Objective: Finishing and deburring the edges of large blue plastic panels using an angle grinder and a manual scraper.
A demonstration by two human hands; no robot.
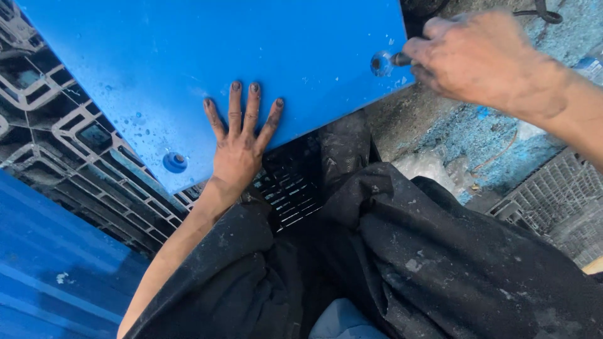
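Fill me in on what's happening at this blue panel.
A person presses the left hand flat on a blue panel lying over a black plastic pallet. The right hand grips a dark tool tip at a hole near the panel's corner. Another hole sits at the near corner.

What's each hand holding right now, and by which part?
The right hand grips a dark tool by its shaft; its tip is at a hole in the flat blue panel. The left hand holds nothing, pressed flat on the panel.

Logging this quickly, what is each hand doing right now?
Left hand: open, flat on the blue panel.
Right hand: closed on a dark tool at the panel's hole.
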